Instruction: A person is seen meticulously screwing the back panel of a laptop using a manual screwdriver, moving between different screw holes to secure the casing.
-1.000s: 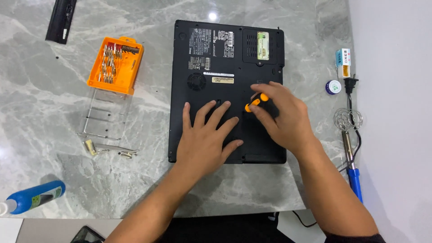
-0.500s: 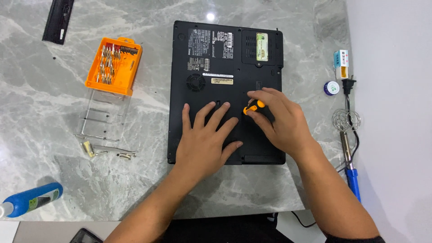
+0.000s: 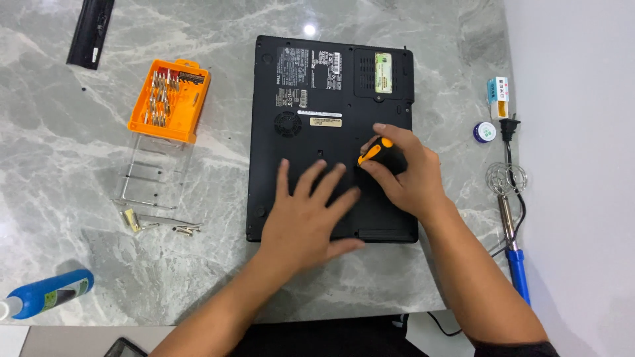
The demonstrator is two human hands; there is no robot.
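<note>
Grey marble worktop [image 3: 79,158] with a black laptop [image 3: 311,86] lying bottom-up in the middle. Left of the laptop: an orange bit case [image 3: 169,100], its clear lid [image 3: 151,180], some loose metal bits [image 3: 159,225] and a blue bottle [image 3: 46,295]. Right of it: a soldering iron [image 3: 512,251] and a small round tin [image 3: 484,131].

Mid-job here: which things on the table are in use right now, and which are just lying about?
In use: laptop, pressed flat by left hand; screwdriver in right hand.

Lying about: orange bit case, blue bottle, soldering iron, black bar, small tin.
</note>
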